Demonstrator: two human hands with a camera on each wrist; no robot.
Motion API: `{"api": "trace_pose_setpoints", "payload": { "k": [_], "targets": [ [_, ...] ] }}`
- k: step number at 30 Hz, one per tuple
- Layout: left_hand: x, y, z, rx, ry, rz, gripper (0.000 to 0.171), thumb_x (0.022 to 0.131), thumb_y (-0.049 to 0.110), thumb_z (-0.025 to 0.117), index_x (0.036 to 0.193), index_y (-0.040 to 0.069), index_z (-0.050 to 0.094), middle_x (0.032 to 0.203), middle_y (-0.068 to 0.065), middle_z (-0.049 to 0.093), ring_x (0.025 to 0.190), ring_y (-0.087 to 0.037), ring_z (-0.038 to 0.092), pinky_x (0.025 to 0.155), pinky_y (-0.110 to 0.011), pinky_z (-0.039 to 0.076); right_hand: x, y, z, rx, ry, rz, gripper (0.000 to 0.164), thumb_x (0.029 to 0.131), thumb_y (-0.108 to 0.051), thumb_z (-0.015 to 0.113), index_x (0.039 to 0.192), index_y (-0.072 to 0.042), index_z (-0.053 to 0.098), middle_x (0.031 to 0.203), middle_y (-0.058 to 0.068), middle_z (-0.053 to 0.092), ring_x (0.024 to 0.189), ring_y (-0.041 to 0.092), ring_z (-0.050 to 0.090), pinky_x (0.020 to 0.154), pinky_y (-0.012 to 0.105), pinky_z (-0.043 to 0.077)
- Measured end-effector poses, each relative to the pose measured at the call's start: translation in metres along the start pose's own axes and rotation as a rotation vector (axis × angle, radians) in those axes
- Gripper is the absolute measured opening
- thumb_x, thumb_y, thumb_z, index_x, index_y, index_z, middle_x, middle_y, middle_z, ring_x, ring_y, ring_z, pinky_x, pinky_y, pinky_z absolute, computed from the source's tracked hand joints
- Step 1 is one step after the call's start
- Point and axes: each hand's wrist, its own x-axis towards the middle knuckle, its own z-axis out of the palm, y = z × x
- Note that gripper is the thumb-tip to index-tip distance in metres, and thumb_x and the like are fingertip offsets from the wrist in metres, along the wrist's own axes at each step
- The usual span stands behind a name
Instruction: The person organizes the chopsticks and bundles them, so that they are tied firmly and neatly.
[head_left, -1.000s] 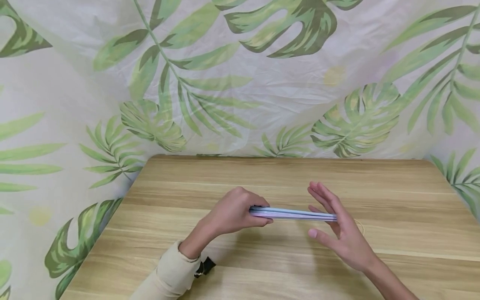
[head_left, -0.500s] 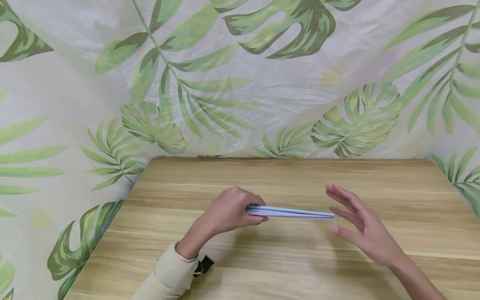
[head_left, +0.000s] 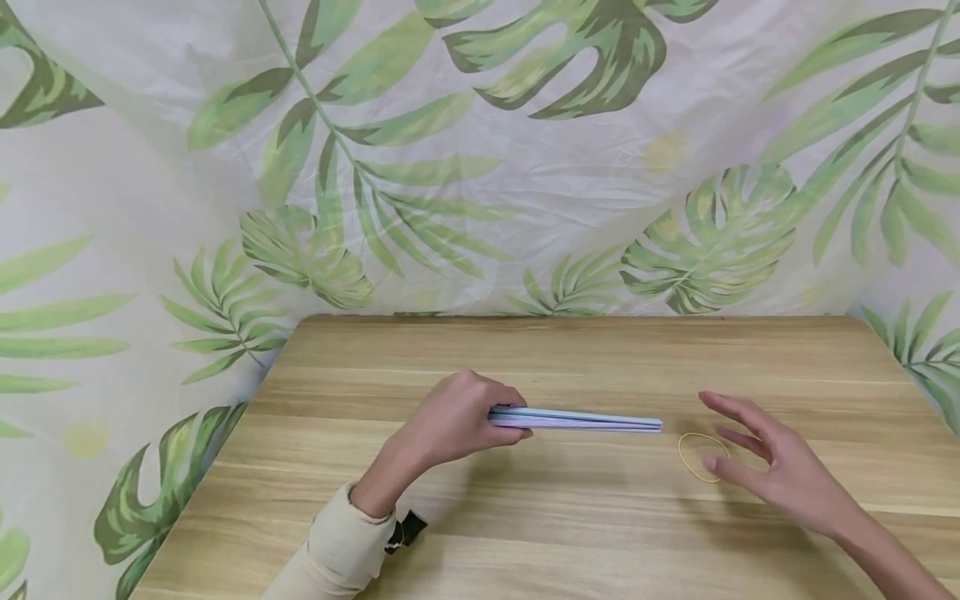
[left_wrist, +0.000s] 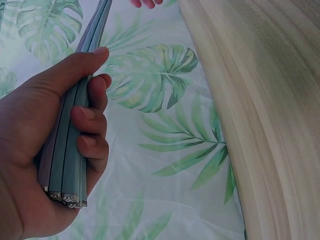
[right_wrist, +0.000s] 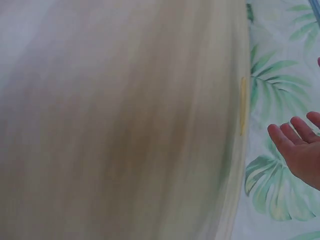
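Note:
My left hand (head_left: 453, 421) grips a bundle of thin, flat blue and purple strips (head_left: 585, 419) by its left end. In the left wrist view the bundle (left_wrist: 70, 135) runs through the palm, with fingers and thumb curled round it and pale, ragged ends showing below. A thin yellow rubber band (head_left: 680, 462) lies on the table as a loose ring, apart from the bundle's right end. Over it, in the head view, comes the thumb of my right hand (head_left: 795, 479), whose fingers are spread and hold nothing. The right wrist view shows this hand (right_wrist: 302, 155) at its edge.
A wood-grain table (head_left: 570, 533) spans the space beneath both hands. Behind and beside it hangs a pale cloth (head_left: 555, 192) printed with green leaves. A small black piece (head_left: 406, 532) sits at my left sleeve (head_left: 337, 542).
My right hand has moved right, off the bundle's end, baring the rubber band. My left hand keeps its grip on the bundle, which has shifted slightly left.

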Motion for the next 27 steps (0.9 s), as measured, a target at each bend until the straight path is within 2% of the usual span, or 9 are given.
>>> {"api": "trace_pose_setpoints", "payload": {
  "k": [3,8,10,17,22,27],
  "targets": [
    [0.0,-0.001,0.001,0.013,0.002,0.001,0.012,0.089,0.027,0.089,0.093,0.02,0.081,0.077,0.014,0.07,0.062,0.005,0.048,0.059,-0.015,0.043,0.001,0.008,-0.002,-0.064,-0.006,-0.013,0.074,0.092,-0.008,0.085,0.158,-0.011,0.052,0.155,-0.015,0.053,0.128,-0.012,0.057,0.1,0.007,0.048],
    [-0.001,-0.001,0.002,0.026,0.001,0.002,0.013,0.089,0.027,0.089,0.093,0.019,0.081,0.078,0.013,0.072,0.062,0.004,0.048,0.059,-0.015,0.043,0.007,0.02,-0.008,-0.208,-0.037,-0.032,0.066,0.091,-0.017,0.088,0.149,-0.008,0.06,0.147,0.007,0.065,0.124,-0.008,0.061,0.098,0.004,0.045],
    [-0.001,-0.001,0.002,0.033,-0.002,0.002,0.013,0.089,0.028,0.089,0.093,0.019,0.081,0.079,0.013,0.072,0.062,0.004,0.048,0.06,-0.015,0.043,0.01,0.024,-0.011,-0.256,-0.043,-0.044,0.063,0.089,-0.019,0.089,0.145,-0.008,0.063,0.141,0.011,0.069,0.122,-0.006,0.063,0.096,0.005,0.046],
    [-0.001,0.0,0.003,0.053,-0.006,0.007,0.013,0.089,0.028,0.089,0.094,0.018,0.081,0.078,0.012,0.071,0.062,0.004,0.047,0.059,-0.016,0.043,0.019,0.037,-0.011,-0.321,-0.031,-0.102,0.057,0.08,-0.016,0.095,0.132,-0.008,0.072,0.128,0.008,0.077,0.113,-0.004,0.067,0.089,0.012,0.054],
    [-0.001,0.0,0.003,0.058,-0.014,0.005,0.013,0.09,0.028,0.089,0.094,0.018,0.081,0.079,0.012,0.072,0.062,0.004,0.048,0.06,-0.016,0.044,0.023,0.041,-0.01,-0.346,-0.082,-0.079,0.049,0.083,-0.018,0.093,0.128,-0.009,0.074,0.122,0.005,0.079,0.107,0.003,0.07,0.086,0.02,0.058],
    [0.001,0.001,0.003,0.067,-0.023,0.003,0.014,0.089,0.029,0.089,0.094,0.018,0.081,0.08,0.012,0.073,0.063,0.003,0.049,0.06,-0.016,0.044,0.028,0.043,-0.01,-0.336,-0.119,-0.052,0.042,0.085,-0.013,0.091,0.125,-0.008,0.076,0.117,0.002,0.08,0.101,0.003,0.071,0.082,0.023,0.06]
  ]
}}
